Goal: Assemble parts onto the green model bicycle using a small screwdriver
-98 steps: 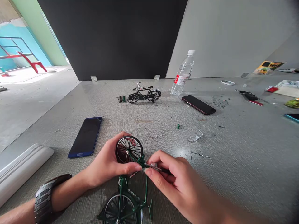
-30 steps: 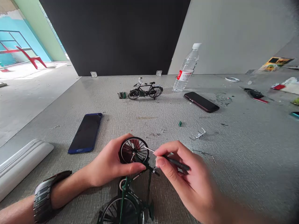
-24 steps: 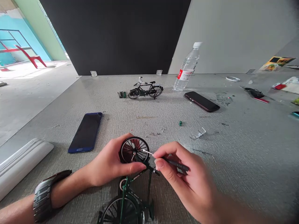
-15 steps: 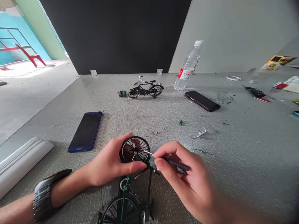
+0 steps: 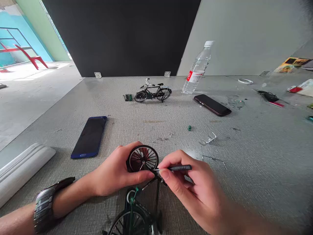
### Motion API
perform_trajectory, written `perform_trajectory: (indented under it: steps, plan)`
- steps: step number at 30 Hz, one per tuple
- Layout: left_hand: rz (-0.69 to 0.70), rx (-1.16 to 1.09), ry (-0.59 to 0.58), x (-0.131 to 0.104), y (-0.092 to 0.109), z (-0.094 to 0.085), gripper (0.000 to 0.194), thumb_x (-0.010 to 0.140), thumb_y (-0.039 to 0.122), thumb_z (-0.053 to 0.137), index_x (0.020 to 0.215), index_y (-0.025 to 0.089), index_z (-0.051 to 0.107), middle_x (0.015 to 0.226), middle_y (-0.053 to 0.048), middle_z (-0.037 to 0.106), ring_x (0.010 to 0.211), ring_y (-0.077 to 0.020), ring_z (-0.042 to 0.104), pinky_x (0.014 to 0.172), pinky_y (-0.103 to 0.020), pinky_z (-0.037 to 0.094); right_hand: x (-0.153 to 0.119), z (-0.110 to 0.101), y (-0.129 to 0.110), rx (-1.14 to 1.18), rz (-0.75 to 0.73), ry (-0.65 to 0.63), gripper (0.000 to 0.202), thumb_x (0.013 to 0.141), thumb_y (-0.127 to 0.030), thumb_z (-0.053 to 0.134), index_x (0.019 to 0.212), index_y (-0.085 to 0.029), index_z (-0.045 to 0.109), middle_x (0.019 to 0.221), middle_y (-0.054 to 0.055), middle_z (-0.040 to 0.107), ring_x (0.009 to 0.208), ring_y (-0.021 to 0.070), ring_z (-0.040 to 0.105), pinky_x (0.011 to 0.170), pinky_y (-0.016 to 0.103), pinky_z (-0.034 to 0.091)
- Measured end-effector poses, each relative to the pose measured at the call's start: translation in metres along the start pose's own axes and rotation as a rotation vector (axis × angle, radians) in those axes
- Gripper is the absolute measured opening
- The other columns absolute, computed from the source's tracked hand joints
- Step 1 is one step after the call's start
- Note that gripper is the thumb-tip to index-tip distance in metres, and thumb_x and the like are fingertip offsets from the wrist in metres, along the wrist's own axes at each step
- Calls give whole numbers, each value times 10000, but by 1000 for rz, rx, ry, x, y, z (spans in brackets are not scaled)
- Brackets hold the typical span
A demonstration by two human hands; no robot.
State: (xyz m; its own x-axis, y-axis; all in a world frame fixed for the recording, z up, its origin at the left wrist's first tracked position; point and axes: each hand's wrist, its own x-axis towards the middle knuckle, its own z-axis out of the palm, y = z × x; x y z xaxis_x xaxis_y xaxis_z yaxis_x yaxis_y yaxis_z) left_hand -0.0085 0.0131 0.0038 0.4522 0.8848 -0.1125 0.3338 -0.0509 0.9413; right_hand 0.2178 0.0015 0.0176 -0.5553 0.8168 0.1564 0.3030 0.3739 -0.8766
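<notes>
A dark green model bicycle (image 5: 133, 199) is held near the table's front edge, one wheel (image 5: 143, 153) upward and the other wheel cut off by the bottom of the picture. My left hand (image 5: 117, 169) is closed around the upper wheel, its thumb lying along the frame. Between thumb and fingers of my right hand (image 5: 193, 186) is a small screwdriver (image 5: 179, 167) with a black handle. Its thin metal tip points left, at the frame just below the upper wheel; whether it touches a screw cannot be made out.
Another model bicycle (image 5: 153, 93) stands at the back beside small green-black parts (image 5: 127, 97). A blue phone (image 5: 90, 137) lies left, a dark phone (image 5: 212, 105) and a water bottle (image 5: 198, 68) right. Bent metal parts (image 5: 210, 138) and a green piece (image 5: 189, 128) lie ahead of my right hand.
The screwdriver has swung more level, and its tip has moved from over the wheel's spokes down to the frame below. The upper wheel has shifted slightly right and down.
</notes>
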Motion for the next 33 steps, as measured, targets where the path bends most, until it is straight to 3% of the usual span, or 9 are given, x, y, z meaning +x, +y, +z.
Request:
perform_trajectory:
  steps: [20,26,31,33]
  plan:
    - [27,45,2,0,-1,0,339,830,394,767,1020,168,601,905,-19,655,758,-169,582,697,-287,509,-3,0,2,-11,-20,6,89,1035,-282,481,967,-261,534,631,-91,399,481,80,354,416,205,292]
    - [19,61,-1,-1,0,-1,357,837,438,764,1018,179,599,809,34,571,679,-129,472,600,-244,423,-2,-1,3,-62,-68,147,135,1054,-273,433,1002,-274,557,656,-72,471,506,96,413,455,221,350]
    - [5,27,-10,0,2,-1,359,835,443,768,976,170,583,787,43,549,677,-121,436,584,-234,392,4,-2,3,-91,-136,254,165,1040,-229,480,938,-277,600,831,-36,603,728,93,594,658,231,455]
    - [3,14,-13,0,1,-1,359,833,441,771,965,170,576,778,47,538,679,-120,425,583,-230,386,3,-1,2,-86,-122,269,167,1040,-238,486,939,-286,610,817,-37,595,716,95,600,658,238,460]
